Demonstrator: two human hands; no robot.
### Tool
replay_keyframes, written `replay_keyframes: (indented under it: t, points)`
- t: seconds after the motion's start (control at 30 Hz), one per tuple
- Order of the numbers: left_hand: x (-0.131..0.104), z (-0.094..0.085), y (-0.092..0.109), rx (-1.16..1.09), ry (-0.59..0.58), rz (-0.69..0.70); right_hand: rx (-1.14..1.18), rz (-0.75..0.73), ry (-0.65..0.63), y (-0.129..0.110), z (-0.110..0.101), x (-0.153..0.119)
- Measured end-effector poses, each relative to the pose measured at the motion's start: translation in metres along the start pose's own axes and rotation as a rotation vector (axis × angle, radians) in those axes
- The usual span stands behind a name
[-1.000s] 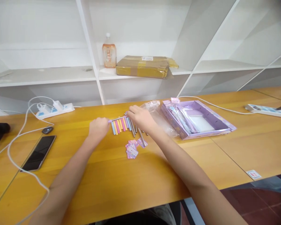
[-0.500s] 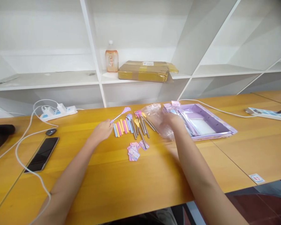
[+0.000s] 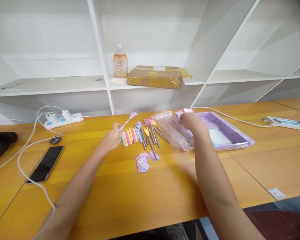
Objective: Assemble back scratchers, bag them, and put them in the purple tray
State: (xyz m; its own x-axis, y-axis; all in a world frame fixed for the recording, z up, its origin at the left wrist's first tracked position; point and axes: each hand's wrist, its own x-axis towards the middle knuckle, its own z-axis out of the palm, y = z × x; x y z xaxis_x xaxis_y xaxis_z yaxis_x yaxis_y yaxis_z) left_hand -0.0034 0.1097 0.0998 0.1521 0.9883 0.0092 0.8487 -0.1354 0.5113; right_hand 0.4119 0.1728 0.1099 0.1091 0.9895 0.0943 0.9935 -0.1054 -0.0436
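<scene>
My left hand [image 3: 112, 138] is closed around the handle of a small purple back scratcher [image 3: 132, 116], its claw pointing up and away. Just right of that hand lies a row of pink, yellow and blue handles [image 3: 130, 136]. Beside the row are several back scratchers [image 3: 152, 133] with metal rods and coloured claws. My right hand [image 3: 192, 121] reaches over the left side of a purple box [image 3: 236, 129], fingers curled; what they grip is hidden. Clear plastic bags [image 3: 178, 138] lie under and left of it. Small printed cards [image 3: 142, 164] lie in front of the scratchers.
A phone [image 3: 46, 164], a mouse [image 3: 55, 140] and a power strip [image 3: 75, 120] with white cables lie on the left. Another power strip [image 3: 287, 122] is at the right. A bottle [image 3: 120, 65] and a taped carton [image 3: 152, 77] stand on the shelf.
My right hand has moved a little right over the box's left side, leaving more of the plastic bags visible. My left hand still holds the back scratcher, now showing less rod.
</scene>
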Motion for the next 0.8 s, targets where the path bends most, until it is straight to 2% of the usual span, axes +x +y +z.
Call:
replay_keyframes:
  t: [0.07, 0.17, 0.3, 0.4, 0.53, 0.6, 0.67, 0.8]
  points:
    - [-0.001, 0.001, 0.001, -0.038, -0.014, 0.018, 0.120, -0.062, 0.041, -0.009, -0.016, -0.009]
    - [-0.002, 0.002, 0.005, -0.169, -0.072, 0.095, 0.458, -0.192, 0.039, -0.033, -0.040, -0.028]
    - [-0.005, 0.006, 0.019, -0.433, -0.216, 0.167, 0.901, -0.347, -0.013, -0.079, -0.051, -0.053]
    - [-0.010, 0.012, 0.031, -0.617, -0.242, 0.190, 1.184, -0.439, -0.048, -0.117, -0.044, -0.065]
    - [-0.016, 0.016, 0.040, -0.714, -0.087, 0.193, 1.387, -0.476, -0.125, -0.154, -0.026, -0.071]
    - [-0.018, 0.014, 0.043, -0.690, -0.004, 0.202, 1.486, -0.422, -0.134, -0.163, -0.017, -0.070]
    - [-0.019, 0.010, 0.045, -0.652, 0.030, 0.214, 1.569, -0.366, -0.155, -0.168, -0.010, -0.070]
    - [-0.023, 0.007, 0.050, -0.566, -0.040, 0.272, 1.550, -0.427, -0.321, -0.179, 0.001, -0.076]
